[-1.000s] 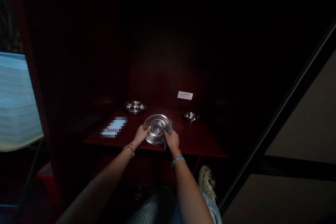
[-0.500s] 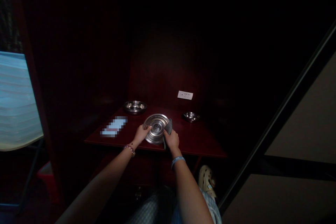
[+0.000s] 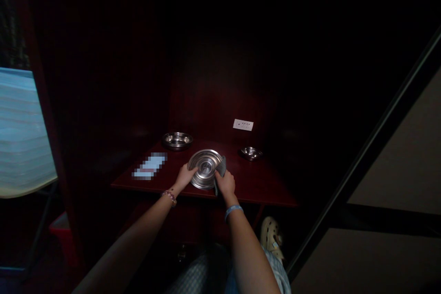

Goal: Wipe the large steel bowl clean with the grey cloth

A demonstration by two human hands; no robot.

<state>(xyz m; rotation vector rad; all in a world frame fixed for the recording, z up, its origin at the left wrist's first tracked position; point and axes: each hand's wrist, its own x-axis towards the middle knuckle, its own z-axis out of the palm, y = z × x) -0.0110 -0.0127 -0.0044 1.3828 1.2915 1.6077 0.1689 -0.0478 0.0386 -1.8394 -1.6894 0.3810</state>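
Note:
A round stainless steel bowl (image 3: 204, 161) is held tilted over the front of the dark red desk (image 3: 255, 190), its underside seemingly turned toward me. My left hand (image 3: 186, 177) grips its left rim, thumb on the metal and fingers behind. On the right side, my right hand (image 3: 226, 183) is closed on a grey cloth (image 3: 222, 165) folded over the rim. Behind to the left stands a wider steel bowl (image 3: 177, 141); a smaller steel bowl (image 3: 251, 153) sits to the right.
A pixelated pale flat object (image 3: 150, 166) lies on the desk's left side. A white socket panel (image 3: 243, 125) is on the back wall. Dark side walls enclose the desk. A beige clog (image 3: 269, 234) shows below right, a pale blue chair (image 3: 24, 133) at far left.

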